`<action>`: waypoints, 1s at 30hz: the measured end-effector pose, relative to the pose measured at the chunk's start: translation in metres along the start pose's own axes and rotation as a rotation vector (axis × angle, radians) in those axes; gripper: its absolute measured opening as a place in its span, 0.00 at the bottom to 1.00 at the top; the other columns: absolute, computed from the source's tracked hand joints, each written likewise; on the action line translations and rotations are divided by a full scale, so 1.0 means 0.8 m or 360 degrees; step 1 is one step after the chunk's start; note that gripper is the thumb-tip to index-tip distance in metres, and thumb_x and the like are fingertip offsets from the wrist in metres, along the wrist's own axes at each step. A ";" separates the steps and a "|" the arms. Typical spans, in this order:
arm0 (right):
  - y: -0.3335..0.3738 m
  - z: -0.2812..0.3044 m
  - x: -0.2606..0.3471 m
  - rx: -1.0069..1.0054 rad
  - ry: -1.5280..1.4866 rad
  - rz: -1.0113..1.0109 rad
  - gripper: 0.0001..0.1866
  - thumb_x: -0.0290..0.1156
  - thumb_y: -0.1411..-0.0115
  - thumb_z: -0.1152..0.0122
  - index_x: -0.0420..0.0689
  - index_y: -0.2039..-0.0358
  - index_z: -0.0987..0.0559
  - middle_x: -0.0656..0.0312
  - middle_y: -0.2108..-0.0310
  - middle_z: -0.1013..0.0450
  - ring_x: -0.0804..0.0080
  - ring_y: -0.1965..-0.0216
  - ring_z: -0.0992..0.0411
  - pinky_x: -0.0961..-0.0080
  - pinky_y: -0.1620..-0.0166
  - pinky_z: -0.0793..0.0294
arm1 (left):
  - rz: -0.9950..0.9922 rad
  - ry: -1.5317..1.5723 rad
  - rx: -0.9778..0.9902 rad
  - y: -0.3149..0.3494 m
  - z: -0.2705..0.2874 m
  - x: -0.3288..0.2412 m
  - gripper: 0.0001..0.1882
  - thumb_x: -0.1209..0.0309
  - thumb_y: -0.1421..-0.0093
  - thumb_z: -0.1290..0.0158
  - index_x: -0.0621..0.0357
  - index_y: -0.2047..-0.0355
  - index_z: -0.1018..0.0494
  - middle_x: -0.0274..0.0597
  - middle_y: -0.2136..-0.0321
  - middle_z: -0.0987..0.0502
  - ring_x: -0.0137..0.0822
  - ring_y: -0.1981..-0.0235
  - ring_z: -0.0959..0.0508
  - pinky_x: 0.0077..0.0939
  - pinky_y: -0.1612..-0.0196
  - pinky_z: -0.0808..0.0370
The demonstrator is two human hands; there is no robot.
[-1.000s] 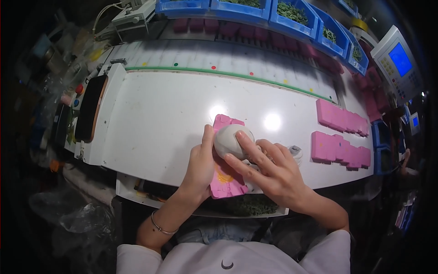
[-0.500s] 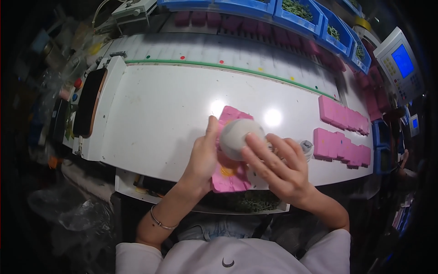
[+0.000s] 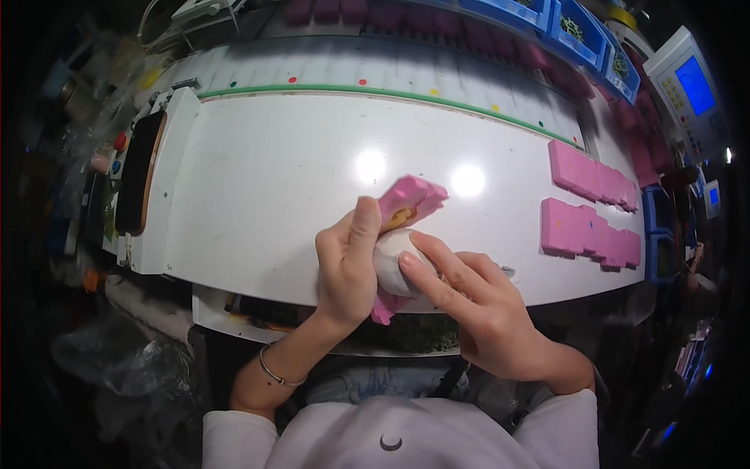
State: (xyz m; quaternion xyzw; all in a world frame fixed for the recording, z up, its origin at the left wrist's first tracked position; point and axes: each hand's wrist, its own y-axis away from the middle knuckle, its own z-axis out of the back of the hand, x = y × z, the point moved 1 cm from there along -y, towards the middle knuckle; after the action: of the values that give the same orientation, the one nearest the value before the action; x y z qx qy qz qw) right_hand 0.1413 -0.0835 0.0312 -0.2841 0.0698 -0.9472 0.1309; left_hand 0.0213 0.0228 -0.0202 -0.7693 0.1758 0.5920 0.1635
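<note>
My left hand (image 3: pixel 348 270) grips a pink wax-like or rubbery block (image 3: pixel 414 190) with uneven edges, its thumb pointing up along the near side. A yellow patch (image 3: pixel 400 219) shows on the block's inner face, which is tilted. A round, greyish-white bundle (image 3: pixel 393 262), cloth-like in look, presses against the block's middle and hides much of it. The fingers of my right hand (image 3: pixel 492 320) curl over this bundle from the right. Below the bundle, a lower corner of the pink block sticks out over the table's front edge.
Two rows of pink blocks (image 3: pixel 582 227) lie at the right of the white table (image 3: pixel 258 195). A phone (image 3: pixel 142 172) rests at the left. Blue bins (image 3: pixel 574 31) stand at the back right, near a device with a blue screen (image 3: pixel 694 84). Green sprigs (image 3: pixel 422 334) lie under the front edge.
The pink block has tipped, so its face is now seen at a slant. The white bundle has moved slightly down, still under my right hand. The view has shifted a little.
</note>
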 end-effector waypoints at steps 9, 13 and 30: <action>0.013 0.009 -0.042 -0.0298 0.0343 -0.0240 0.40 0.14 0.63 0.45 0.38 0.43 0.40 0.44 0.43 0.44 0.49 0.49 0.39 0.58 0.47 0.41 | 0.0580 0.0761 -0.0094 0.001 0.001 0.010 0.24 0.53 0.34 0.66 0.64 0.56 0.35 0.46 0.64 0.26 0.36 0.68 0.23 0.29 0.66 0.23; 0.002 0.004 -0.034 -0.0636 -0.0641 -0.0230 0.34 0.29 0.48 0.38 0.38 0.42 0.41 0.47 0.48 0.38 0.55 0.47 0.37 0.69 0.47 0.37 | 0.0661 0.0762 0.0065 0.007 -0.025 0.010 0.30 0.44 0.37 0.68 0.59 0.52 0.37 0.47 0.62 0.27 0.40 0.66 0.24 0.35 0.65 0.23; 0.026 0.008 -0.055 -0.0682 -0.1299 -0.0594 0.14 0.22 0.47 0.43 0.37 0.58 0.29 0.57 0.64 0.29 0.73 0.63 0.28 0.76 0.59 0.29 | -0.0082 -0.0206 0.0337 0.000 -0.027 0.009 0.16 0.69 0.42 0.46 0.70 0.60 0.29 0.43 0.67 0.25 0.31 0.66 0.26 0.24 0.62 0.27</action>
State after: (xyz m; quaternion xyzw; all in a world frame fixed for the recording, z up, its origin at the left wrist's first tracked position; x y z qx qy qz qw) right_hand 0.1846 -0.0909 0.0089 -0.6600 0.1539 -0.7303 -0.0857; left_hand 0.0415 0.0126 -0.0217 -0.7122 0.2066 0.6142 0.2699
